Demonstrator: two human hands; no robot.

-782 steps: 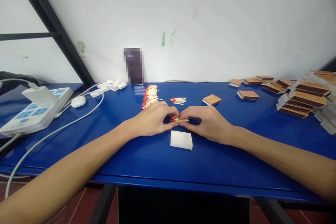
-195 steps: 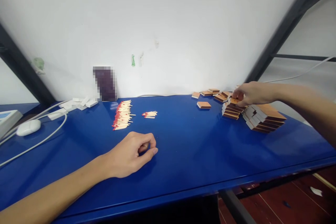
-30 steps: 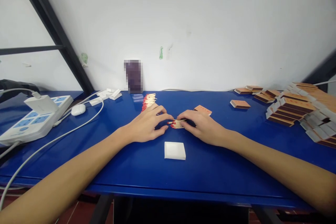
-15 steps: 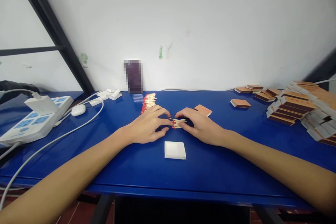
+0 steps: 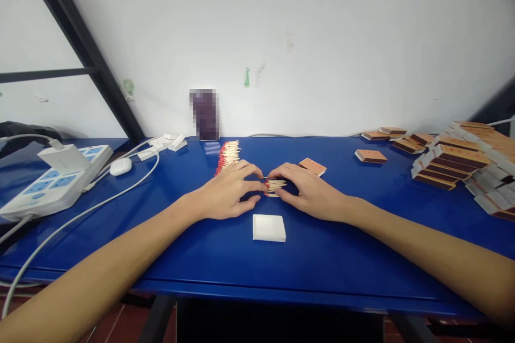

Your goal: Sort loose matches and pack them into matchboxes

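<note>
On blue tabletop [image 5: 201, 262], approx. ctr., loose matches [image 5: 275, 186] lie flat between my L grip [image 5: 230, 191] and R grip [image 5: 314, 193], red heads to L. L grip: part-open, fingers spread, one fingertip touching heads. R grip: also part-open, thumb and forefinger apart, thumb by stick ends; contact can't be confirmed. White tray [image 5: 269, 228] just nearer me; matchbox [image 5: 313, 166] just beyond R grip.
</note>
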